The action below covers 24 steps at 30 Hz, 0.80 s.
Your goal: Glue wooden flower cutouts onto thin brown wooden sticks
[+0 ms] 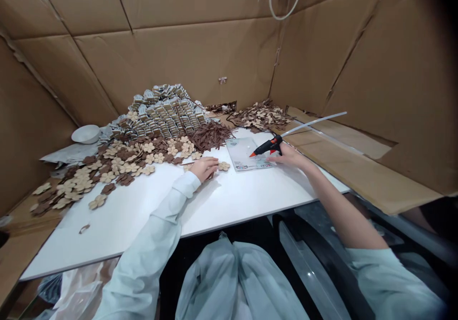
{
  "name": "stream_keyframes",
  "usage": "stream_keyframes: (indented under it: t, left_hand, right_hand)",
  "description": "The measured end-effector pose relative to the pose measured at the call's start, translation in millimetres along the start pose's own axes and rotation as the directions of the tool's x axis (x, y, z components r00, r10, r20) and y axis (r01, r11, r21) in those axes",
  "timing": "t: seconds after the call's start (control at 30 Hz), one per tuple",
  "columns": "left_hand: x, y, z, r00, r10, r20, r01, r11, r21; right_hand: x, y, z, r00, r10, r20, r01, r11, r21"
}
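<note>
My left hand (204, 168) rests on the white board (143, 205), fingers together, with a beige flower piece (224, 166) at its fingertips; what lies beneath the fingers is hidden. At the right, my right hand (286, 156) is closed around the handle of a black glue gun (268, 145). The gun's orange tip points left over a clear plastic sheet (246, 155), and a long white glue stick (315, 121) sticks out of its back.
Brown and beige flower pieces (125, 160) spread across the left. Behind them stands a pile of small packets (164, 115), beside thin brown strips (211, 135). More pieces (263, 116) lie at the back. A white bowl (86, 134) is far left. Cardboard walls (200, 57) enclose the board.
</note>
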<state>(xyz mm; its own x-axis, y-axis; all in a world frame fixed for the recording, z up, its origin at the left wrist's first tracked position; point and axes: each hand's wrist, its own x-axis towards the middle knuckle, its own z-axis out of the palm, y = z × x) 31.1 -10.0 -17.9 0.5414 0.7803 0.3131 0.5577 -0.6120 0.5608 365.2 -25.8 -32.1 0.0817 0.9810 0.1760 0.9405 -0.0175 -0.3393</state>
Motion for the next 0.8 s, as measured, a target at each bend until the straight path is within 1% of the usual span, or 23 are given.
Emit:
stream_keyframes:
  t: [0.03, 0.1, 0.2, 0.3, 0.37, 0.47, 0.53, 0.6, 0.67, 0.73, 0.8]
  left_hand:
    - [-1, 1, 5.5, 0.998, 0.045, 0.038, -0.048, 0.996, 0.074]
    - [0, 1, 15.3, 0.992, 0.077, 0.102, -0.096, 0.977, 0.19]
    - [3, -5, 22.4, 0.983, 0.054, 0.175, -0.112, 0.933, 0.342]
    - [3, -12, 20.2, 0.982, 0.03, 0.188, -0.114, 0.884, 0.453]
    - [2, -15, 16.8, 0.985, 0.049, 0.166, -0.121, 0.88, 0.46]
    - [-1, -13, 14.5, 0.988, 0.092, 0.124, -0.134, 0.91, 0.393]
    - [-1, -10, 16.5, 0.983, 0.134, 0.129, -0.171, 0.926, 0.336]
    - [0, -7, 20.4, 0.971, 0.175, 0.164, -0.218, 0.929, 0.299]
    - [1, -4, 24.2, 0.96, 0.184, 0.21, -0.24, 0.927, 0.289]
    - [1, -1, 25.9, 0.953, 0.174, 0.248, -0.243, 0.929, 0.281]
    - [-2, 1, 24.5, 0.95, 0.183, 0.253, -0.251, 0.928, 0.275]
  right_hand:
    - [5, 3, 5, 0.999, -0.04, -0.004, 0.04, 0.999, 0.008]
    - [10, 5, 15, 0.996, -0.056, -0.063, 0.057, 0.998, 0.008]
    - [10, 6, 23, 0.991, -0.053, -0.121, 0.061, 0.996, 0.066]
    - [8, 6, 21, 0.989, -0.052, -0.14, 0.075, 0.984, 0.16]
    - [7, 4, 15, 0.985, 0.009, -0.173, 0.029, 0.976, 0.215]
    - [6, -7, 5, 0.961, 0.146, -0.233, -0.085, 0.964, 0.252]
    - [6, -18, 0, 0.947, 0.181, -0.264, -0.115, 0.962, 0.249]
    - [7, -33, -2, 0.946, 0.153, -0.287, -0.088, 0.97, 0.227]
    - [10, -49, 1, 0.952, 0.092, -0.293, -0.035, 0.98, 0.195]
    - [12, -64, 5, 0.961, 0.02, -0.276, 0.024, 0.988, 0.152]
    - [13, -77, 11, 0.971, -0.058, -0.23, 0.083, 0.992, 0.098]
